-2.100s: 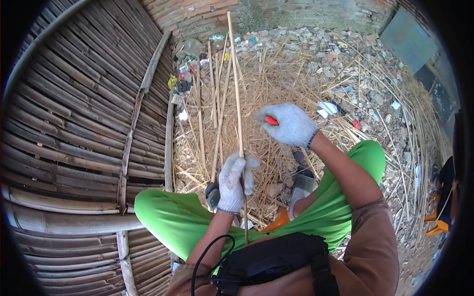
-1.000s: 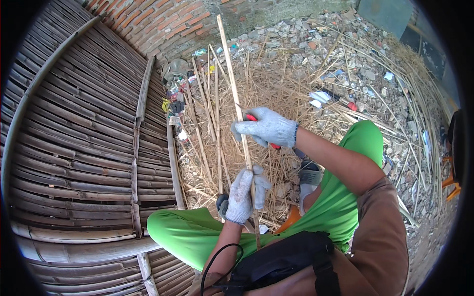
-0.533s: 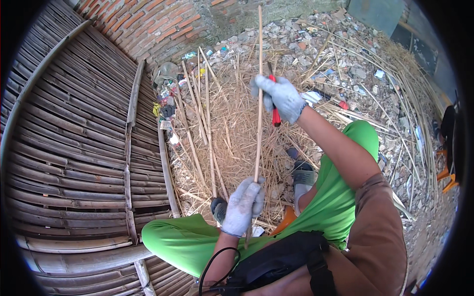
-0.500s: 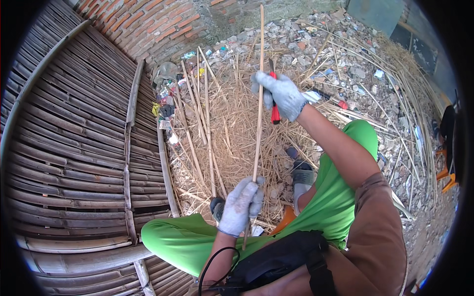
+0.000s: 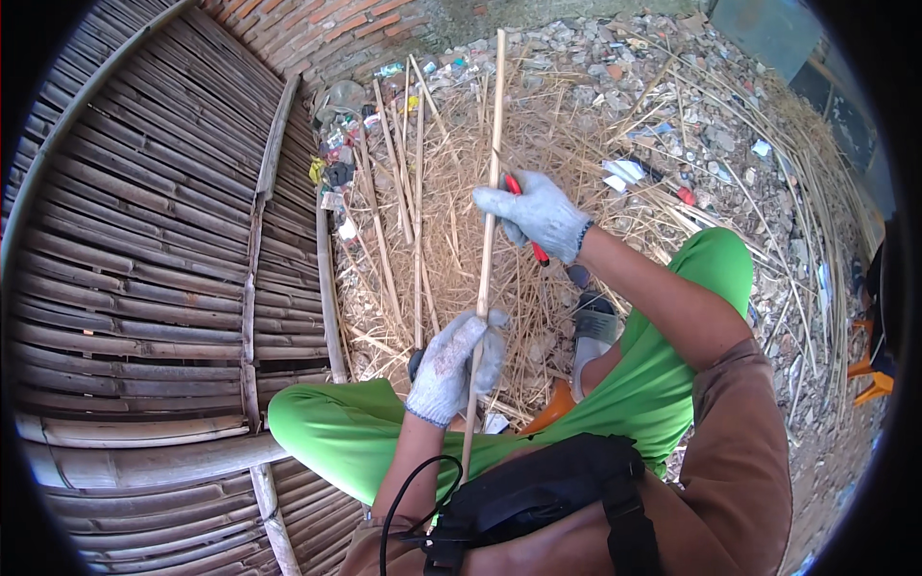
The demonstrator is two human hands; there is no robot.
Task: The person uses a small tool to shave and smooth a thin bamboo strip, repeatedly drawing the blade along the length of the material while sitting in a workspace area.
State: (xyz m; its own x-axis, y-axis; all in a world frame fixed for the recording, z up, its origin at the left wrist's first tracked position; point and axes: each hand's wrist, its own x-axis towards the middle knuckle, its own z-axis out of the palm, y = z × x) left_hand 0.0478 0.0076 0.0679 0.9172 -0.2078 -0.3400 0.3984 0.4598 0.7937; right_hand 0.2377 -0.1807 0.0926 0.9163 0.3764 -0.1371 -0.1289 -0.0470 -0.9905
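Observation:
A long pale bamboo strip (image 5: 495, 115) stands nearly upright in the picture, running from my lap out over the ground. Its lower part is gripped by my gloved left hand (image 5: 449, 370), fingers wrapped round it. Higher up, my gloved right hand (image 5: 547, 217) is closed on a red-handled knife (image 5: 541, 254), its thumb laid across the strip. The knife slants, with its upper end close to the strip's right edge; I can barely make out the blade. Both gloves are whitish knit, the left one stained.
Dry shavings (image 5: 451, 230) cover the ground before me, with several bamboo strips (image 5: 419, 192) lying on the left. A bamboo slat panel (image 5: 144, 278) borders that side. Beyond are rubble, a brick wall (image 5: 317, 34) and, at right, long thin strips (image 5: 768, 144). My green-clad knees flank the work.
My right hand has come nearer and the knife has tilted, its upper end now toward the strip. My left hand has shifted slightly left and farther away. The strip has turned a little.

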